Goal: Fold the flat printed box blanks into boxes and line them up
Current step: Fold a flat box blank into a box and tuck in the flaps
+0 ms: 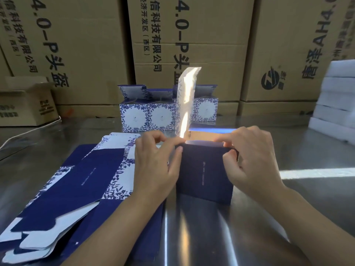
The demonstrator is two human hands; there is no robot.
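Stacked brown cartons with black print wall off the back of a shiny steel bench. At the bench's middle stands a dark blue box, upright and partly folded, its top open. 1 long flap, sunlit, rises straight up from its far left side. The left hand pinches the box's top left corner, thumb on the near face, forefinger along the rim. The right hand clamps the top right corner, thumb in front, fingers curled over the edge. Both forearms reach in from below. Left of the box lies a fanned pile of flat blanks, blue with white floral print. Behind, a row of finished boxes stands side by side, top flaps up. White foam slabs are stacked at the right edge. The card looks thin and light, stiff mainly along its creases, so a hard squeeze would likely buckle it. Corners and fold lines seem the safest holds, and the glossy print may be slippery.
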